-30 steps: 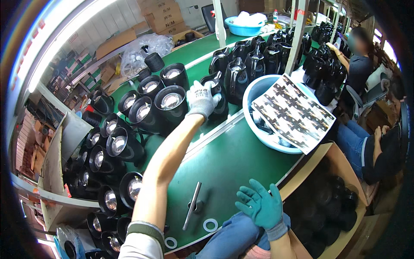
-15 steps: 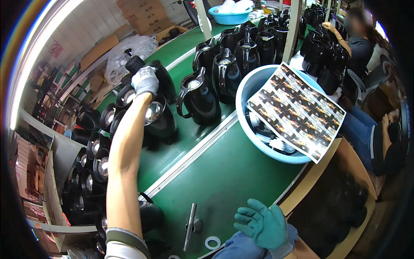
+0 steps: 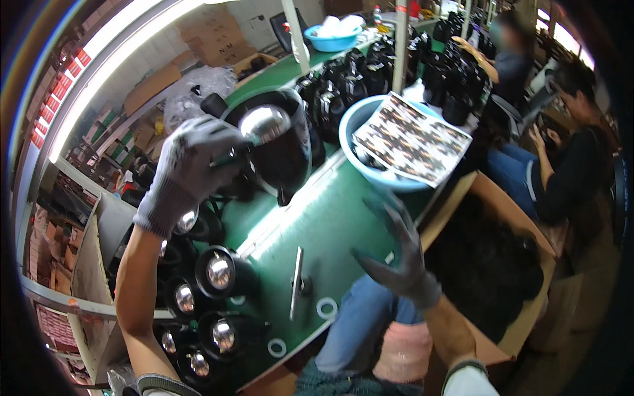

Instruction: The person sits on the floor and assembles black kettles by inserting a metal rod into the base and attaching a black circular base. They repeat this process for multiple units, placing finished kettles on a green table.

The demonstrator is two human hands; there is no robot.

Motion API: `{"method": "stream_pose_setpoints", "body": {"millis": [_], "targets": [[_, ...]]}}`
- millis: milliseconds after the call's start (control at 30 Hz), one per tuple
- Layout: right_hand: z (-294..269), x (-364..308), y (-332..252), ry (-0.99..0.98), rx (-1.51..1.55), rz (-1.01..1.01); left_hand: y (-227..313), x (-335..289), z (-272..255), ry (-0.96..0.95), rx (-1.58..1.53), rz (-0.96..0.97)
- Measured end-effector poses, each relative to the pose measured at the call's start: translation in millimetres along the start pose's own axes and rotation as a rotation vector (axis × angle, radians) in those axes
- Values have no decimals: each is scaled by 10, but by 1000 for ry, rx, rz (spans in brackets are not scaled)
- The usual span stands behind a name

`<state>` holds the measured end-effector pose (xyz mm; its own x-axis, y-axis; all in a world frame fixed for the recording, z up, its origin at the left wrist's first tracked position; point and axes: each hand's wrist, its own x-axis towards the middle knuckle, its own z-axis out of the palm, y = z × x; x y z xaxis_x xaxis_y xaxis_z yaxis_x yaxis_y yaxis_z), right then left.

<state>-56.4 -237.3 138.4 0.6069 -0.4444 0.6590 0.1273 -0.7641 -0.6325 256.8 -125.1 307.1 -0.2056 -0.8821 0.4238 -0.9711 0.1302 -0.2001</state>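
My left hand point(image 3: 188, 165), in a grey glove, is closed around the handle of a black vacuum jug point(image 3: 284, 158). The jug hangs above the green worktop, its wide end facing me and the rounded silver liner point(image 3: 264, 123) showing inside. My right hand point(image 3: 403, 257), gloved and slightly blurred, is held over the near edge of the worktop beside my knee, fingers apart and nothing in it. Below the jug, a metal bar tool point(image 3: 297, 284) is on the worktop, with a white ring point(image 3: 326, 307) close by and a second ring point(image 3: 277, 348) nearer me.
Several black jugs with silver liners point(image 3: 221, 272) lie at the left; others stand point(image 3: 330, 102) at the back. A blue basin point(image 3: 348, 132) carries a printed sheet point(image 3: 416, 142). To the right is an open carton point(image 3: 469, 191) of dark parts. Two people sit beyond it.
My left hand has come back from the far jugs and now holds one up by its handle. My right hand has risen a little, still open. The view has shifted.
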Motion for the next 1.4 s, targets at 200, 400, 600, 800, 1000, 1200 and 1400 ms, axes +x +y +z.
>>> {"method": "stream_pose_setpoints", "body": {"millis": [200,400,600,800,1000,1200,1400], "targets": [[-453,-110,-593,-385,-72,-173,1391,-452,-270,-219,-353,268],[-740,-1267,-896,-172,-1,-31,2164,-806,-86,-78,-684,105],[-1011,-1908,-1230,303,275,391,2493,-1897,991,-173,-904,-610],[-832,-2087,-1201,265,391,463,2856,-1849,1681,-361,-1169,-831],[-896,-2101,-741,200,404,369,2880,-1773,2055,-430,-1216,-906],[-1370,-2412,1425,376,361,1123,2865,-1745,2227,-476,-1247,-983],[-952,-3277,3435,-338,-925,1588,2805,-1801,2279,-499,-1308,-1036]]}}
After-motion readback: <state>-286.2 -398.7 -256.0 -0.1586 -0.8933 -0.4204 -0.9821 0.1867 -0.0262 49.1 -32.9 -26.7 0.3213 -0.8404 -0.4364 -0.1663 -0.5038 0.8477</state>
